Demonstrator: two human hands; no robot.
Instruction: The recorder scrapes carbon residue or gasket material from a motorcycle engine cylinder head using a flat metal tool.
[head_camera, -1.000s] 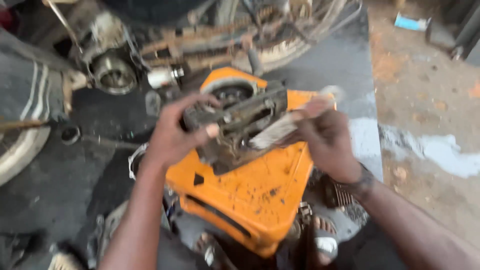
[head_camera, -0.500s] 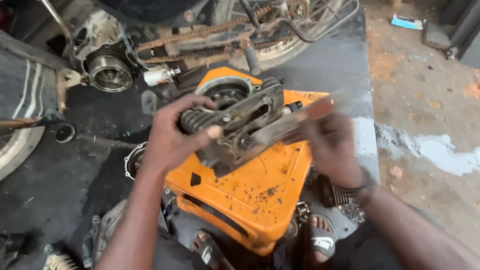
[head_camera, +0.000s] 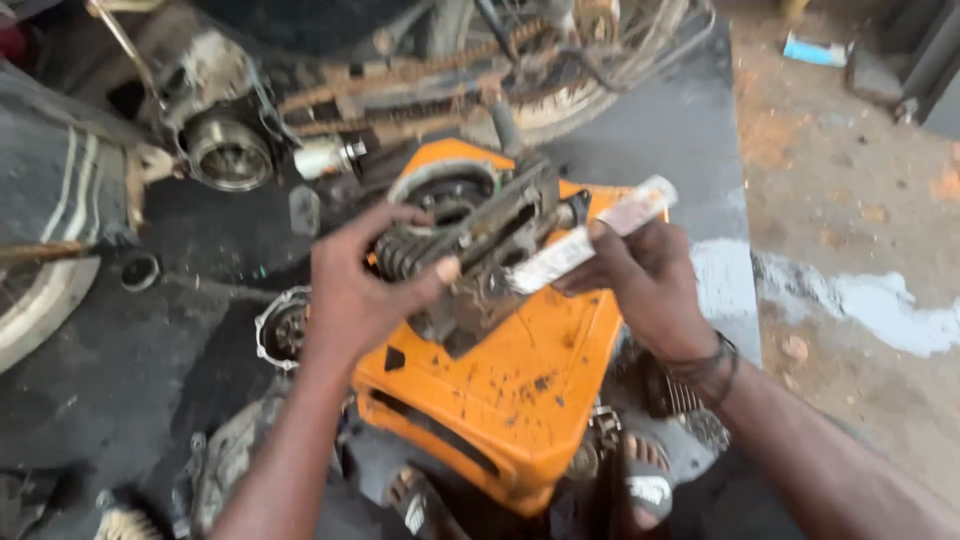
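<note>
Orange plastic jerrycan (head_camera: 520, 400) lay on its side under my work, serving as a rest. On it my left hand (head_camera: 350, 295) was clamped around the greasy finned cylinder head (head_camera: 470, 250), while my right hand (head_camera: 650, 280) pinched a flat pale strip (head_camera: 590, 240) against its face. Scraping well, I judged, meant holding the head steady and the strip flat.

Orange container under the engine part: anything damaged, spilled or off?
The orange container lies tilted on the dark floor, speckled with dark grime. The left hand holds a greasy engine part over it; the right hand presses a pale strip against it. No visible cracks.
</note>
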